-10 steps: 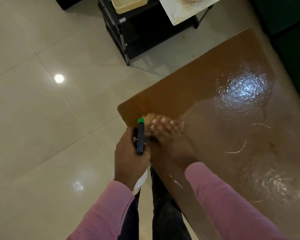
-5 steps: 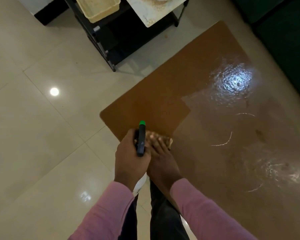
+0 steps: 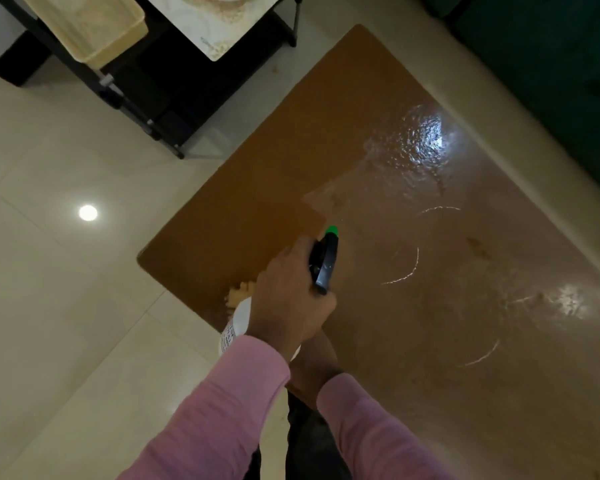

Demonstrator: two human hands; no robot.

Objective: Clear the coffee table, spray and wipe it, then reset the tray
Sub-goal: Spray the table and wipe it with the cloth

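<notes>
The brown coffee table fills the right half of the head view, its top wet and glossy with pale arc streaks. My left hand is closed on a white spray bottle with a black trigger head and green nozzle, held over the table's near-left part and pointing away from me. A tan cloth peeks out on the table left of that hand. My right hand is mostly hidden under my left wrist at the table's near edge; what it holds does not show.
A black shelf rack stands on the pale tiled floor beyond the table's far-left corner, carrying a cream basket and a white patterned tray. A dark green sofa runs along the far right.
My left hand has swung the spray bottle rightward from beside the table to above it. My right hand has pulled back from wiping near the corner and is now under my left wrist.
</notes>
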